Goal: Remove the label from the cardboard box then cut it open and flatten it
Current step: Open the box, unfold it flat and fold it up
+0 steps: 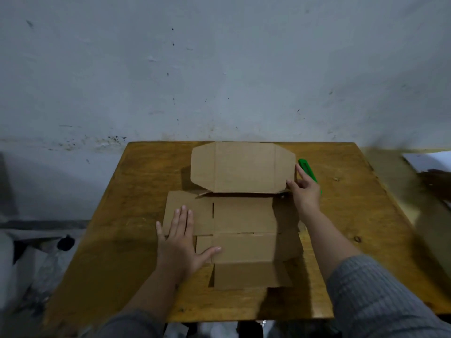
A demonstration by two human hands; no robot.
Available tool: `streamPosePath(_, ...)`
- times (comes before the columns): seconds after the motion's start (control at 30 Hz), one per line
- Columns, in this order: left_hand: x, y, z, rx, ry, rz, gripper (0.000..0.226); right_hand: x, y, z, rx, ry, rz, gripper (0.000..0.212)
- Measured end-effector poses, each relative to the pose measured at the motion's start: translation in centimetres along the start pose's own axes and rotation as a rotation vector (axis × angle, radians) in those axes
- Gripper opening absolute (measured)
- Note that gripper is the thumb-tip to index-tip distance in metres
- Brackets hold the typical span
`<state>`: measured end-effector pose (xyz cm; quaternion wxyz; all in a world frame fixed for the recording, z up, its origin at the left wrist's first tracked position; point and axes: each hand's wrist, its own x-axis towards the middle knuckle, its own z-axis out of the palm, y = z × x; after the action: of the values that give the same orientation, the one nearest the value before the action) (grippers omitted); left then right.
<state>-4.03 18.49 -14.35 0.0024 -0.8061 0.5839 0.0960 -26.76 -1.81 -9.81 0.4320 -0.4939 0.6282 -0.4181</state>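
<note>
The plain brown cardboard box (244, 215), already opened out into a cross of panels and flaps, lies spread over the middle of the worn, yellow-brown wooden table (117, 215), reaching from near the far edge by the wall almost to the near edge. Its near and middle panels lie flat on the wood, with narrow slits showing between the side flaps, while the far section, a wide panel with angled wings at both ends, stands tilted up from a fold line and casts a shadow to its left. No label shows on any face turned toward the camera. The left hand (181, 242) rests palm down on the left side flaps, fingers straight and spread, thumb stretched out to the right across the panel beside it, gripping nothing. The right hand (305, 189) is at the right lower corner of the raised section, open, with thumb and forefinger touching the edge of the angled wing; whether it pinches the card or only presses against it cannot be told. Just behind that hand, partly hidden by it, a bright green plastic utility knife (308, 169) lies on the table. Both forearms come out of grey ribbed knit sleeves (371, 301). Behind the table rises a scuffed, pale grey-blue wall (219, 69).
</note>
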Motion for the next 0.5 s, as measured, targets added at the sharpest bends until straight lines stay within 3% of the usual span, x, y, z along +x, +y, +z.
streamPosePath(0.1,0.5,0.7,-1.1,-0.059,0.035,-0.064,0.115,-0.5,0.2,-0.3,0.038,0.016,0.0,0.056)
streamPosePath(0.17,1.7,1.3,-2.9,-0.061,0.143,-0.074,0.108,-0.6,0.0,-0.5,0.045,0.026,-0.004,0.055)
streamPosePath(0.3,6.0,3.6,-8.0,-0.014,0.406,0.102,0.081,-0.6,-0.2,-0.6,0.027,0.046,-0.009,0.054)
streamPosePath(0.4,9.7,5.7,-10.8,0.05,0.385,0.251,0.068,-0.8,0.0,-0.9,0.034,0.045,-0.02,0.053)
streamPosePath(0.5,12.5,7.1,-11.8,0.072,0.273,0.301,0.076,-0.9,0.6,-1.1,0.069,0.03,-0.026,0.05)
